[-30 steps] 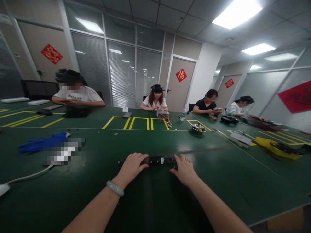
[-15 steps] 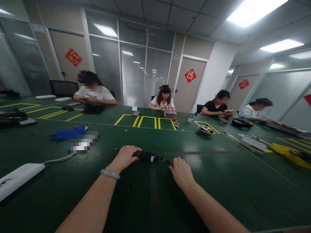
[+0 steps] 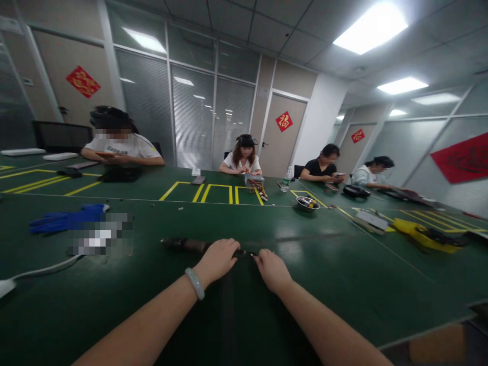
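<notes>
A long dark wand-shaped tool (image 3: pixel 185 244) lies across the green table (image 3: pixel 328 295), its tip pointing left. Its exact kind is hard to make out. My left hand (image 3: pixel 218 262), with a pale bangle at the wrist, is closed over the tool's right end. From there a thin black cord (image 3: pixel 247 253) runs to the right. My right hand (image 3: pixel 272 269) pinches this cord between thumb and fingers, a short way from my left hand. The palms face down, so part of the tool and the cord is hidden.
Blue gloves (image 3: pixel 70 219) and a white power strip (image 3: pixel 7 287) with its cable lie at left. Farther off are a metal bowl (image 3: pixel 307 204), a plastic bottle (image 3: pixel 285 180), a grey box with wires (image 3: pixel 254 181) and a yellow item (image 3: pixel 409 231). Several people sit across the table.
My left hand has slid right along the tool to its cord end, baring the tool's left part. My hands are now closer together. The view has turned to the right.
</notes>
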A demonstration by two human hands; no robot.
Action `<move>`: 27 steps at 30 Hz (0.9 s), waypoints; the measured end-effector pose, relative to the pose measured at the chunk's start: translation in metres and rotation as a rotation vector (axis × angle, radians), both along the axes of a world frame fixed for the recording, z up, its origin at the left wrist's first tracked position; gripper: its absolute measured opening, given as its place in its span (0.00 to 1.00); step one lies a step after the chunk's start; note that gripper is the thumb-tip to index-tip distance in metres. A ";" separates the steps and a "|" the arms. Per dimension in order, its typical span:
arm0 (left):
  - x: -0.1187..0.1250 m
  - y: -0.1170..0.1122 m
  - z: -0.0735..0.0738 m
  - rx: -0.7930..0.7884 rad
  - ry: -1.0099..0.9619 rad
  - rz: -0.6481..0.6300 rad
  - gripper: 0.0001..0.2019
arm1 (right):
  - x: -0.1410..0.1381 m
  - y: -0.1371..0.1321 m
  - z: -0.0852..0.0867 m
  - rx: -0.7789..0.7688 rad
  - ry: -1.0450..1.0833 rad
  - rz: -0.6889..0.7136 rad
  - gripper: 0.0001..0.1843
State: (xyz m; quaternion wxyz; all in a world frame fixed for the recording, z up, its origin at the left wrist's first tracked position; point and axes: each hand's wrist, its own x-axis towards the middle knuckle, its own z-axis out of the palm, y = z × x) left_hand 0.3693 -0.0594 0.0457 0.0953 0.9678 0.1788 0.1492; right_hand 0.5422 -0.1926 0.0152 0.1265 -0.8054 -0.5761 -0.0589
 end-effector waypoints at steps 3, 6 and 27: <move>0.000 0.007 -0.007 -0.018 -0.032 -0.012 0.09 | 0.022 0.013 0.011 -0.028 0.028 0.049 0.14; -0.001 0.012 -0.011 -0.030 -0.059 -0.013 0.09 | 0.035 0.032 0.017 -0.042 0.045 0.038 0.12; 0.004 0.033 -0.017 -0.046 -0.081 -0.069 0.10 | 0.006 0.052 0.007 0.076 0.151 0.125 0.08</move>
